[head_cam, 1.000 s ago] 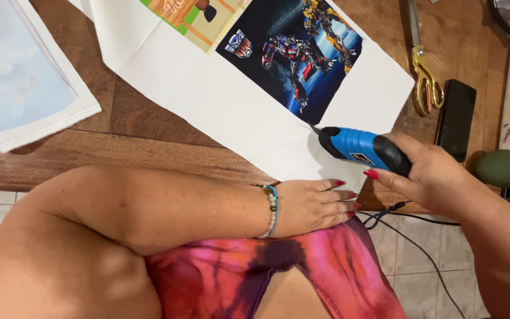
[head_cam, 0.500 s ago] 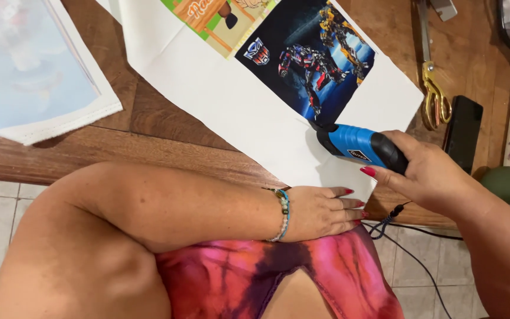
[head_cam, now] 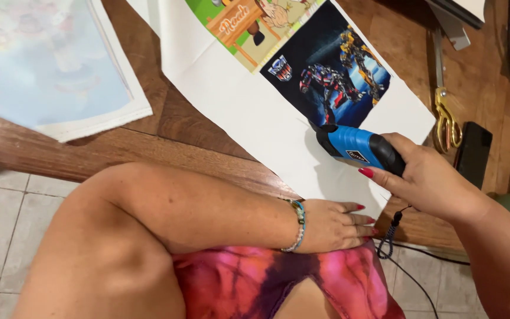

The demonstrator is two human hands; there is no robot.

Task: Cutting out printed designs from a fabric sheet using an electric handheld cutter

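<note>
1. Pink cloth (head_cam: 278, 283) lies nearest, with the left hand (head_cam: 335, 224) resting on it by the table (head_cam: 148, 150) edge, fingers loosely out, holding nothing.
2. The right hand (head_cam: 429, 177) has its fingers wrapped tight round a blue cutter (head_cam: 355, 147), whose nose touches the white sheet (head_cam: 255, 112) just below the dark robot picture (head_cam: 329, 74).
3. I think it works best to go slow along the picture's edge and keep the sheet flat.
4. A black cord (head_cam: 392, 227) hangs from the cutter; keep it off the sheet.
5. Farther left lies a pale blue print (head_cam: 42, 65).
6. A green cartoon picture (head_cam: 249, 26) sits at the sheet's far end.
7. Far right are yellow scissors (head_cam: 447, 112) and a black box (head_cam: 473, 155).
</note>
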